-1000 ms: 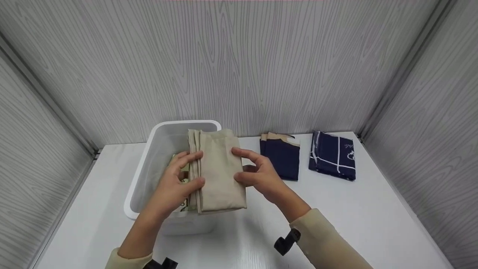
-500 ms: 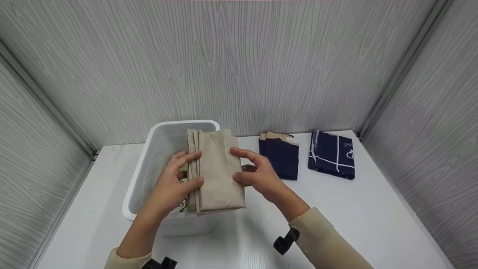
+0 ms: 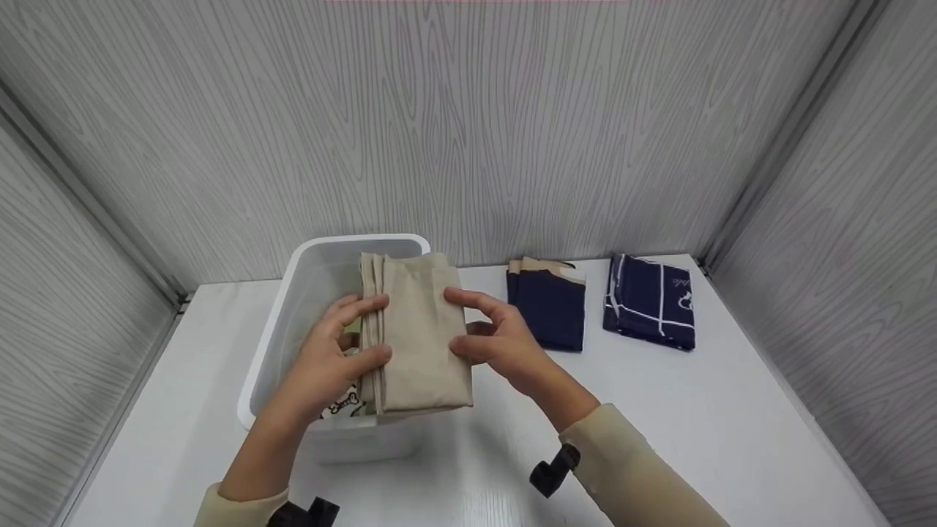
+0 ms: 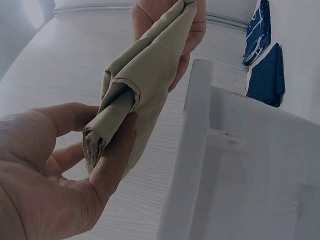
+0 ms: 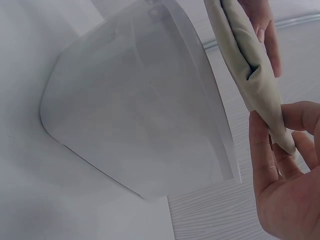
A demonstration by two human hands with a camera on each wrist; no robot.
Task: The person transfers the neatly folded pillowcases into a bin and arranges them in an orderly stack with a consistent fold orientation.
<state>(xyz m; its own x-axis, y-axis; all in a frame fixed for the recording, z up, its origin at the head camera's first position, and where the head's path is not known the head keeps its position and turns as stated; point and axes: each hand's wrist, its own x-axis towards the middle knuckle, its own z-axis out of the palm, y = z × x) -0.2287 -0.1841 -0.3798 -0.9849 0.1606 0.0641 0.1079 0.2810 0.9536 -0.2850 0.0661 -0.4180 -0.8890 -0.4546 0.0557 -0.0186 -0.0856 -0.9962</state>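
Note:
Both hands hold a folded beige cloth upright over the right side of a white plastic bin. My left hand pinches its layered left edge, thumb and index finger on the near face. On the opposite edge, my right hand pinches the cloth the same way. The left wrist view shows the rolled, stacked folds of the cloth between thumb and fingers. Inside the bin, partly hidden by the left hand, lies a greenish cloth with a black-and-white print.
To the right of the bin, a folded navy and tan cloth lies on the white table. Farther right is a folded navy cloth with white lines. Grey wood-grain panels enclose the table at the back and sides.
Both hands and the beige cloth have shifted slightly to the left, uncovering a bit more of the printed cloth in the bin. The grip looks the same.

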